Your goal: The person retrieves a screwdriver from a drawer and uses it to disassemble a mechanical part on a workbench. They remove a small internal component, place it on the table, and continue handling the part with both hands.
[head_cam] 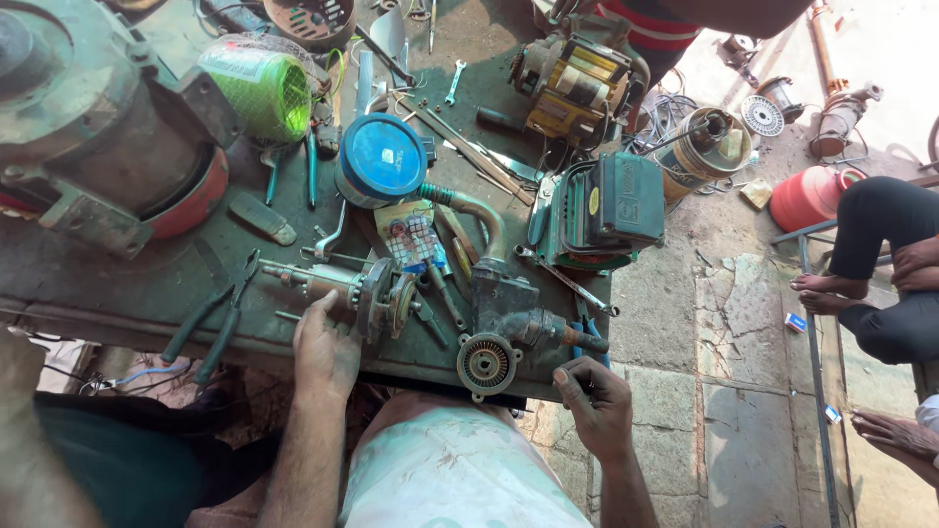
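You're resting your left hand (326, 344) on the rotor shaft assy (337, 286), lying flat near the front edge of the green metal surface (117, 293); fingers loose on it, grip not clamping. Your right hand (595, 403) is sitting at the front-right corner, just below the pump body w/ round finned end (487, 364); fingers curling in, can't tell if grip is pinching anything. Pliers (217, 318) are lying left of the shaft, apart from it. Blister pack of small parts (413, 240) is lying just behind. Blue round lid (382, 158) is sitting further back, green motor casing (599, 207) to the right. Another person's hand (895, 435) is showing at far right.
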